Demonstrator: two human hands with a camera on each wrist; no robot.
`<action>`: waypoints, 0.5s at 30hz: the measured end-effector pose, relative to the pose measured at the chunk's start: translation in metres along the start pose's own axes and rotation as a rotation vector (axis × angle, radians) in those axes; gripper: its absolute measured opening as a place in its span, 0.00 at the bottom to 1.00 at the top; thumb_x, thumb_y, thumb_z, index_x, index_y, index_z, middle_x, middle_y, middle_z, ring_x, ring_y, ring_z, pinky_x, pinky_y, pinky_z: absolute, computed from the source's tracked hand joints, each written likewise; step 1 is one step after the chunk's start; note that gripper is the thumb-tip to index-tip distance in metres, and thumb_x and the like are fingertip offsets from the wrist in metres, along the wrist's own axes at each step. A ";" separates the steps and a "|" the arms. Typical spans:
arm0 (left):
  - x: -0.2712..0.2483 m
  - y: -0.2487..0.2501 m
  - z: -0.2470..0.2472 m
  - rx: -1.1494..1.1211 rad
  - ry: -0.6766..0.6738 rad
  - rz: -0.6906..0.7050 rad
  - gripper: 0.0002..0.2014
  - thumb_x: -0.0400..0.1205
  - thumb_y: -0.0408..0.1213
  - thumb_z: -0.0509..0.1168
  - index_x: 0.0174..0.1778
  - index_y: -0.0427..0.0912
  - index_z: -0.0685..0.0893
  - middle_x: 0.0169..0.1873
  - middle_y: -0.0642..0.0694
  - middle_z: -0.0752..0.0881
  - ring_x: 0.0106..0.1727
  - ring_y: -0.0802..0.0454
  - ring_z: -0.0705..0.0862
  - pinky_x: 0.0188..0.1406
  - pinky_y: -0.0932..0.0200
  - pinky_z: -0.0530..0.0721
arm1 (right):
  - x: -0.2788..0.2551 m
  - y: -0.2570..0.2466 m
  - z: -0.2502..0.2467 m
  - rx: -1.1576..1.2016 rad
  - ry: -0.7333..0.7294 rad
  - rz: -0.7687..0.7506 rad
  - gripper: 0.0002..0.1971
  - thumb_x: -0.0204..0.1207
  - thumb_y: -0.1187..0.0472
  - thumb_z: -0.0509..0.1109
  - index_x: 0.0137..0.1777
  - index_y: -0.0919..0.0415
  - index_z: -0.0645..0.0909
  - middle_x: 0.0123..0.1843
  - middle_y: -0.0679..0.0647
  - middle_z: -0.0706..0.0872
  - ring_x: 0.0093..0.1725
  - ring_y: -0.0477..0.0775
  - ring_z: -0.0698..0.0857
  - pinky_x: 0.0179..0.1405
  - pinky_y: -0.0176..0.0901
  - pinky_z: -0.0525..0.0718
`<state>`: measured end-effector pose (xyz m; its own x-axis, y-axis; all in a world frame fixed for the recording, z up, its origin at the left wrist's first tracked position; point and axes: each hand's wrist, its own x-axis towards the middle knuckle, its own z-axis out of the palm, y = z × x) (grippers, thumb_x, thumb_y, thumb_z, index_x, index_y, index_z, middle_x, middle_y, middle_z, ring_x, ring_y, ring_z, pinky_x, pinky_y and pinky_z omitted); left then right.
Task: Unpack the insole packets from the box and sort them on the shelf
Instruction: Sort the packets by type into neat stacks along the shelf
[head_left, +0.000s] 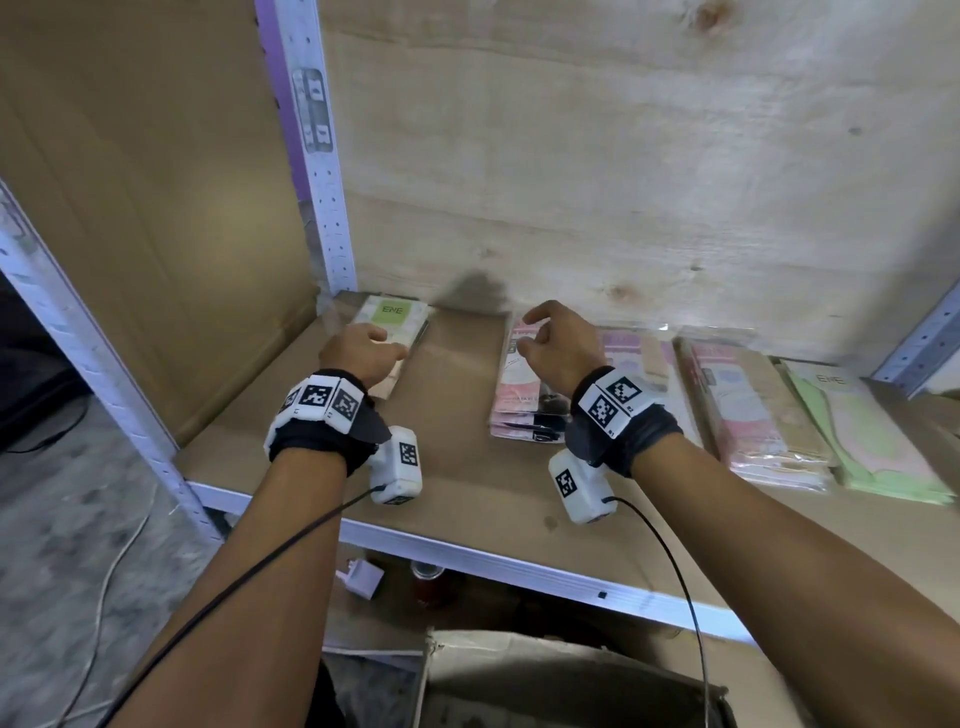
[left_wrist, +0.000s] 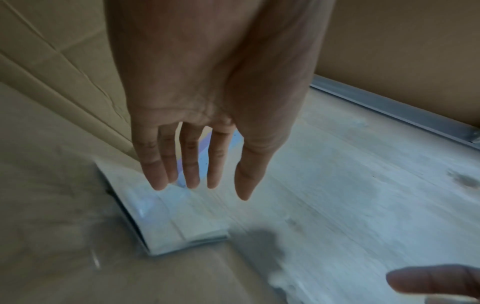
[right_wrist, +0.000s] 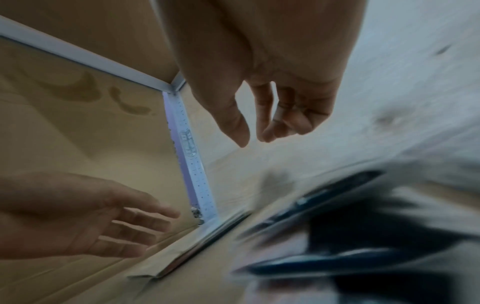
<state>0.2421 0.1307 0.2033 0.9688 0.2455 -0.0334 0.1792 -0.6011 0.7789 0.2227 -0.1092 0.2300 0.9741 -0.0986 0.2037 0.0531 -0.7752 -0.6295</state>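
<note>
A green-labelled insole packet (head_left: 399, 325) lies flat at the back left of the cardboard-lined shelf (head_left: 457, 467). My left hand (head_left: 363, 353) hovers just above its near end, fingers straight and holding nothing; the left wrist view shows those fingers (left_wrist: 189, 164) spread over the packet (left_wrist: 168, 218). My right hand (head_left: 558, 340) floats empty over a stack of pink packets (head_left: 524, 400), its fingers (right_wrist: 275, 123) loosely curled. The open cardboard box (head_left: 571, 680) sits below the shelf edge.
More stacks lie along the shelf to the right: pink packets (head_left: 748, 410) and a green packet (head_left: 872, 441). A perforated metal post (head_left: 324, 171) stands at the back left, with a plywood wall (head_left: 623, 182) behind. Bare cardboard shows between the two near stacks.
</note>
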 end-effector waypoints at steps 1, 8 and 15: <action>0.002 -0.005 -0.004 0.031 0.008 -0.012 0.25 0.79 0.44 0.74 0.72 0.40 0.82 0.72 0.40 0.82 0.72 0.39 0.81 0.76 0.46 0.75 | 0.001 -0.008 0.008 0.044 -0.029 -0.013 0.14 0.75 0.61 0.70 0.60 0.55 0.81 0.44 0.50 0.86 0.46 0.50 0.85 0.51 0.36 0.82; 0.014 -0.039 -0.023 0.110 -0.100 -0.088 0.27 0.81 0.47 0.71 0.74 0.39 0.81 0.72 0.39 0.82 0.70 0.38 0.81 0.74 0.45 0.76 | 0.004 -0.055 0.070 0.511 -0.406 0.142 0.06 0.80 0.73 0.64 0.52 0.65 0.78 0.37 0.58 0.80 0.32 0.53 0.79 0.30 0.39 0.83; 0.011 -0.048 -0.033 0.142 -0.105 -0.067 0.26 0.81 0.43 0.71 0.67 0.25 0.80 0.68 0.28 0.82 0.67 0.32 0.82 0.67 0.44 0.79 | 0.003 -0.069 0.112 0.716 -0.490 0.368 0.09 0.81 0.74 0.65 0.56 0.61 0.75 0.39 0.58 0.76 0.35 0.53 0.79 0.36 0.43 0.88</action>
<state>0.2386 0.1869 0.1860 0.9652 0.2121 -0.1528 0.2586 -0.6893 0.6768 0.2464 0.0138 0.1904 0.9317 0.1390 -0.3355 -0.3125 -0.1635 -0.9357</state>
